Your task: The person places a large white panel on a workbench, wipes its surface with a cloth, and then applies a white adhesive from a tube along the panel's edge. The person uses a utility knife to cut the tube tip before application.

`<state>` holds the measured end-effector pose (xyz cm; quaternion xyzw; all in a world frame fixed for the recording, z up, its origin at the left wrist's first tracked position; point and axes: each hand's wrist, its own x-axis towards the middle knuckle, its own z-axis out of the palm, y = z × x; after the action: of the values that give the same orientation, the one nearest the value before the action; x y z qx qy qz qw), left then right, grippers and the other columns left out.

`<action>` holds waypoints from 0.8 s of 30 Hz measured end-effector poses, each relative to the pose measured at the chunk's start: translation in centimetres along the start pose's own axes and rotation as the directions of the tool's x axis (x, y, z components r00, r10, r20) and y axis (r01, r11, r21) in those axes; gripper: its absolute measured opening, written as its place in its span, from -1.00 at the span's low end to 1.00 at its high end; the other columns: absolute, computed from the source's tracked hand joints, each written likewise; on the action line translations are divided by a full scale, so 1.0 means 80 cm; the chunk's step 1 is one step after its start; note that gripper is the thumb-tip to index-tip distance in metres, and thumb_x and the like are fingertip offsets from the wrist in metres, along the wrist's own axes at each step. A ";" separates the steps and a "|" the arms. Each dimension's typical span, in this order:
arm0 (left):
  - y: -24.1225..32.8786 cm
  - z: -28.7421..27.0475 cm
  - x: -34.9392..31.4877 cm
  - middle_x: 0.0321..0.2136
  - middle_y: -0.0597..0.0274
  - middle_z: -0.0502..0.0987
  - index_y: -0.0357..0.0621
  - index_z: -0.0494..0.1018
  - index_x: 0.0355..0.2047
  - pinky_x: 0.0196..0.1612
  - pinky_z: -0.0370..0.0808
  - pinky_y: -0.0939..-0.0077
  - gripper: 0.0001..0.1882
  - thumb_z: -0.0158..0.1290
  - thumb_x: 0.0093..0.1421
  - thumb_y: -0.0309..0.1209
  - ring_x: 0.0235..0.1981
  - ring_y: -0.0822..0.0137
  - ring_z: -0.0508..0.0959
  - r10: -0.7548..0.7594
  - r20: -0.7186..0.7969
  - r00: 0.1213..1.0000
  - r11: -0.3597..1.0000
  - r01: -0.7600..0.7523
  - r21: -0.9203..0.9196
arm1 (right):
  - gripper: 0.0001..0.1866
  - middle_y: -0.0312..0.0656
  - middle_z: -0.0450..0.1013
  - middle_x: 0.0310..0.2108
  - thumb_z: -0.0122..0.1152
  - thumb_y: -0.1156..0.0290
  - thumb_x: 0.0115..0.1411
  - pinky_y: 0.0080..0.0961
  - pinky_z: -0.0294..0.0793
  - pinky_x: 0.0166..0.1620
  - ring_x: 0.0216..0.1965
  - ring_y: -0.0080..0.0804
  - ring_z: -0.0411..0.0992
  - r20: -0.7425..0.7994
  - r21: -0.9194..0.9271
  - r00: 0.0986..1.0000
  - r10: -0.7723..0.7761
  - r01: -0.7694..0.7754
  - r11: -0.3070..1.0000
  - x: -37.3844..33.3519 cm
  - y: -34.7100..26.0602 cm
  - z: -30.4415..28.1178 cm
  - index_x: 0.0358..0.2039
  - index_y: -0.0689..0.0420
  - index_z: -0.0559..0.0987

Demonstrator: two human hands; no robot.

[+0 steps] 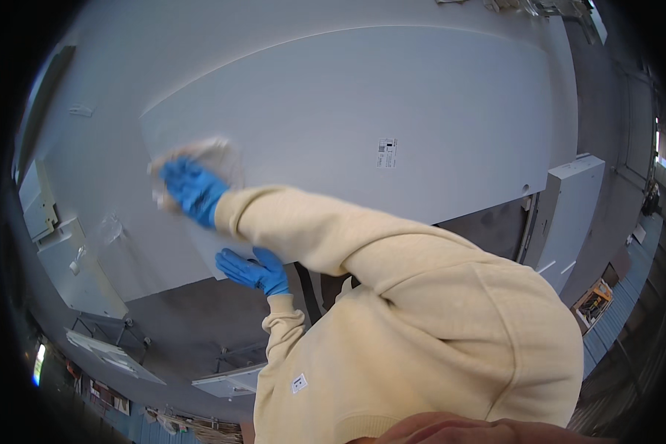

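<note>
hands w/ cloth on grey panel

Your right hand, in a blue glove, presses a pale cloth flat against the large grey panel. Your gloved left hand rests open at the panel's lower edge, cream sleeves filling the foreground.
</note>
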<state>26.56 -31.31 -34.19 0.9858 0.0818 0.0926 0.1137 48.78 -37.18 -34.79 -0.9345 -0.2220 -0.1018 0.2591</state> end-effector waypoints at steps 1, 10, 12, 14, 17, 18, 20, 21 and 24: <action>-0.006 0.006 -0.001 0.40 -0.29 0.15 -0.41 0.13 0.40 0.44 0.08 -0.09 -0.17 0.16 0.29 -0.15 0.45 -0.19 0.13 -0.006 -0.056 0.998 1.000 0.007 0.021 | -0.34 0.01 0.06 0.50 0.03 0.24 0.33 -0.01 -0.21 0.55 0.55 0.02 -0.10 0.138 -0.099 0.983 -0.120 0.134 0.986 -0.015 -0.046 0.016 0.41 0.18 0.28; -0.017 0.011 -0.010 0.40 -0.31 0.18 -0.32 0.18 0.40 0.41 0.09 -0.19 -0.26 -0.09 0.41 -0.01 0.41 -0.29 0.17 0.003 -0.026 1.000 0.987 0.001 0.161 | -0.42 0.00 0.08 0.50 -0.05 0.28 0.38 -0.06 -0.16 0.54 0.53 -0.04 -0.01 0.154 -0.247 0.987 0.043 -0.004 0.969 -0.097 0.098 -0.100 0.39 0.16 0.33; -0.026 0.015 -0.010 0.40 -0.30 0.16 -0.32 0.18 0.40 0.42 0.08 -0.19 -0.26 -0.10 0.41 -0.01 0.42 -0.29 0.15 0.023 -0.014 1.000 0.981 -0.020 0.191 | -0.52 0.04 0.21 0.41 -0.04 0.35 0.37 -0.08 0.09 0.46 0.43 0.06 0.17 -0.074 -0.098 0.962 0.261 -0.268 0.959 -0.141 0.205 -0.161 0.26 0.21 0.41; -0.034 0.016 -0.012 0.42 -0.30 0.14 -0.34 0.16 0.41 0.43 0.06 -0.19 -0.25 -0.10 0.42 -0.01 0.44 -0.28 0.12 0.018 0.008 1.000 0.978 -0.019 0.207 | -0.70 0.05 0.42 0.13 0.06 0.37 0.32 -0.09 0.31 0.28 0.18 0.06 0.37 -0.269 -0.076 0.866 0.422 -0.456 0.887 -0.205 0.302 -0.256 0.02 0.17 0.52; -0.040 0.019 -0.009 0.43 -0.28 0.13 -0.33 0.14 0.42 0.43 0.07 -0.18 -0.25 -0.11 0.42 -0.03 0.44 -0.28 0.11 0.027 0.022 0.999 0.973 -0.031 0.227 | -0.53 0.16 0.53 -0.02 0.09 0.12 0.40 -0.14 0.43 0.17 0.02 0.11 0.49 -0.595 -0.119 0.605 0.529 -0.717 0.687 -0.350 0.431 -0.383 0.13 0.22 0.51; -0.042 0.017 -0.011 0.43 -0.29 0.13 -0.33 0.14 0.42 0.43 0.07 -0.19 -0.25 -0.11 0.42 -0.03 0.44 -0.28 0.11 0.018 0.029 0.999 0.972 -0.024 0.235 | -0.49 0.17 0.51 0.05 0.01 0.08 0.43 -0.12 0.39 0.22 0.08 0.12 0.47 -0.597 -0.138 0.553 0.582 -0.785 0.604 -0.404 0.461 -0.422 0.17 0.22 0.50; -0.037 0.023 -0.008 0.43 -0.29 0.12 -0.32 0.13 0.43 0.43 0.06 -0.19 -0.25 -0.11 0.42 -0.03 0.45 -0.28 0.11 0.016 0.048 0.999 0.973 -0.027 0.230 | -0.39 0.15 0.37 0.28 -0.10 -0.02 0.41 0.01 0.20 0.37 0.27 0.15 0.33 -0.620 -0.405 0.568 0.540 -0.822 0.400 -0.560 0.542 -0.468 0.25 0.20 0.44; -0.029 0.020 -0.008 0.42 -0.29 0.13 -0.32 0.13 0.42 0.44 0.06 -0.17 -0.25 -0.11 0.42 -0.03 0.44 -0.26 0.12 -0.003 0.057 0.998 0.971 -0.011 0.240 | -0.34 0.14 0.32 0.32 -0.11 -0.05 0.40 0.04 0.16 0.38 0.32 0.14 0.28 -0.643 -0.384 0.461 0.611 -0.885 0.264 -0.604 0.571 -0.481 0.29 0.19 0.41; -0.039 0.018 -0.002 0.42 -0.29 0.13 -0.32 0.13 0.42 0.45 0.06 -0.14 -0.25 -0.11 0.41 -0.02 0.44 -0.25 0.13 0.035 0.013 0.999 0.969 -0.037 0.243 | -0.30 0.12 0.25 0.39 -0.13 -0.07 0.36 0.07 0.09 0.41 0.40 0.14 0.18 -0.651 -0.309 0.289 0.702 -0.946 0.103 -0.614 0.582 -0.476 0.32 0.17 0.39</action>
<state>26.27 -28.67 -36.36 0.9940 0.0741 0.0797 -0.0094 24.39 -110.86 -38.04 -0.8747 0.4534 -0.1656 -0.0441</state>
